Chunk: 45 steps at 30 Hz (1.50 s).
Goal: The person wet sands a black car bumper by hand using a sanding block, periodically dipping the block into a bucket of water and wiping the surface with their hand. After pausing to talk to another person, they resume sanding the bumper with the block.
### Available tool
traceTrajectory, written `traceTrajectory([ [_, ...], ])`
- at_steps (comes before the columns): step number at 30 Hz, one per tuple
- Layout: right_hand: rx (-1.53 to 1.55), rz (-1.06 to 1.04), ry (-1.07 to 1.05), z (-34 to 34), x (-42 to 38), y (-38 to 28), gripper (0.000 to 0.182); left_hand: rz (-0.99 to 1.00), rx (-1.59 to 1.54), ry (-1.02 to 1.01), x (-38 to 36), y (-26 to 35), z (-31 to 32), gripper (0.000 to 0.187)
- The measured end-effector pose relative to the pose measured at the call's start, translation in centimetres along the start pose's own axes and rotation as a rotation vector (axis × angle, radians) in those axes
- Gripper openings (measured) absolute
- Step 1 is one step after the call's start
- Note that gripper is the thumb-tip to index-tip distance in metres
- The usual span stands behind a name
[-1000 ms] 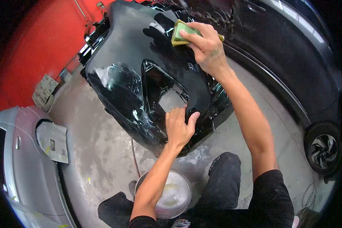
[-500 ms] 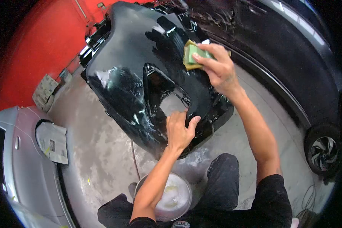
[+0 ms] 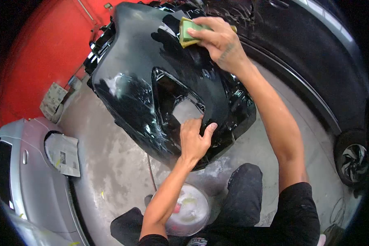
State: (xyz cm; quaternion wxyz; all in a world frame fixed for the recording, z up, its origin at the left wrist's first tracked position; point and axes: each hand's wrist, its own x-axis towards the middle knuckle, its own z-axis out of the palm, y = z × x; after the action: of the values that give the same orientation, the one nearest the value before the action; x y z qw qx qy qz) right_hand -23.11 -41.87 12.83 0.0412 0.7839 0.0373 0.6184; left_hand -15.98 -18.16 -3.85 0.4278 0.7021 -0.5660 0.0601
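A large black bumper (image 3: 129,49), wet and glossy in places and matte in others, fills the upper middle. My right hand (image 3: 223,41) grips a green block (image 3: 191,32) with a yellowish sheet around it, over the bumper's upper right surface. At the lower edge of the bumper's triangular opening (image 3: 166,94), my left hand (image 3: 194,137) holds on, thumb on the outer face and fingertips partly hidden in the opening.
Below my left arm is a round bucket (image 3: 201,201) of cloudy water. A black car (image 3: 311,57) is at the right, a silver car (image 3: 41,164) with newspaper (image 3: 65,153) over its wheel arch at the left. A red surface (image 3: 41,49) rises behind; a hose (image 3: 151,172) crosses the floor.
My right hand has moved up and left along the bumper with the green block. My left hand keeps its hold. The view has shifted slightly.
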Motion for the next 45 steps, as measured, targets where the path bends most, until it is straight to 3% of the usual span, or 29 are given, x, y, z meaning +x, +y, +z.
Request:
traceTrajectory([
  [4,-0.018,0.064,-0.045,-2.2,-4.7,-2.8,0.042,0.027,0.015,0.036,0.2,-0.7,0.3,0.051],
  [10,-0.016,-0.029,0.087,2.6,3.6,1.4,0.035,0.045,-0.007,0.014,0.0,0.0,0.0,0.051],
  [15,-0.014,0.064,0.0,-1.3,-2.5,-2.4,0.034,0.048,-0.013,0.044,0.2,-0.6,0.3,0.05],
  [22,-0.11,0.103,-0.003,2.5,4.1,2.2,0.034,0.01,-0.022,0.013,0.0,0.0,0.1,0.05],
  [25,-0.045,0.104,-0.001,0.3,0.0,0.4,0.035,0.004,-0.008,0.011,0.0,-0.2,0.1,0.05],
  [29,-0.083,0.076,-0.005,1.1,2.0,1.3,0.036,0.079,-0.031,0.111,0.0,-0.3,0.6,0.05],
  [32,-0.109,0.083,-0.019,3.5,5.5,3.4,0.035,0.029,-0.042,0.043,-0.1,-0.3,0.3,0.048],
  [38,-0.087,0.09,-0.029,0.8,1.3,1.4,0.037,0.069,-0.034,0.093,-0.2,-0.9,0.8,0.049],
  [42,-0.091,0.061,0.055,4.0,6.6,3.9,0.031,0.033,-0.027,0.045,-0.1,-0.1,0.2,0.05],
  [45,-0.092,0.063,0.027,1.5,2.9,1.9,0.033,0.016,-0.047,0.021,0.1,-0.2,0.3,0.05],
])
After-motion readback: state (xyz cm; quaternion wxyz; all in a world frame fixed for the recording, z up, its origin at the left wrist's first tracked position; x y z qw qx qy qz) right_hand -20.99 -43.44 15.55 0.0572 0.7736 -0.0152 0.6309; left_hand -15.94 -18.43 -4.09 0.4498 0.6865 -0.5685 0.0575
